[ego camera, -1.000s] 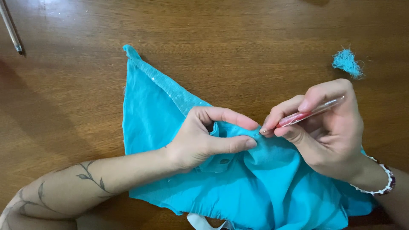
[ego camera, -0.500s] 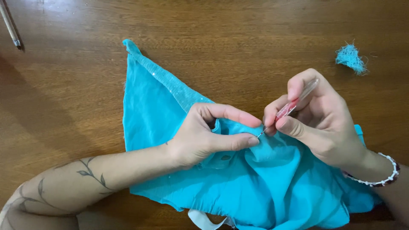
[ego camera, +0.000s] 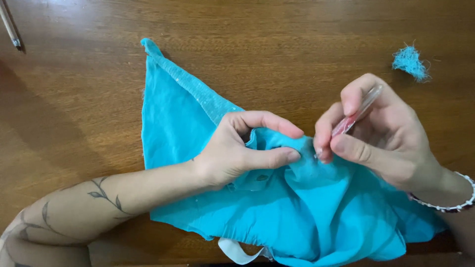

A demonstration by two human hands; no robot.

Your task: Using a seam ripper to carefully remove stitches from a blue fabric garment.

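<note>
Turquoise lightweight fabric (ego camera: 198, 123), a crumpled garment with a sequinned band along one edge, is lying spread on the brown wooden desk (ego camera: 74, 99), and the left hand (ego camera: 237, 151) is closing thumb and forefinger on a raised fold of it near the middle. The right hand (ego camera: 381, 133) is pinching a slim clear-and-pink seam-ripping tool (ego camera: 357, 113) between thumb and fingers, its tip touching the fold just beside the left fingertips. Judging by this, the work is going best with the fold kept taut and the tip sliding only under thread, away from the cloth and the fingers; a tuft of turquoise thread scraps (ego camera: 409, 62) is lying well apart at the upper right.
</note>
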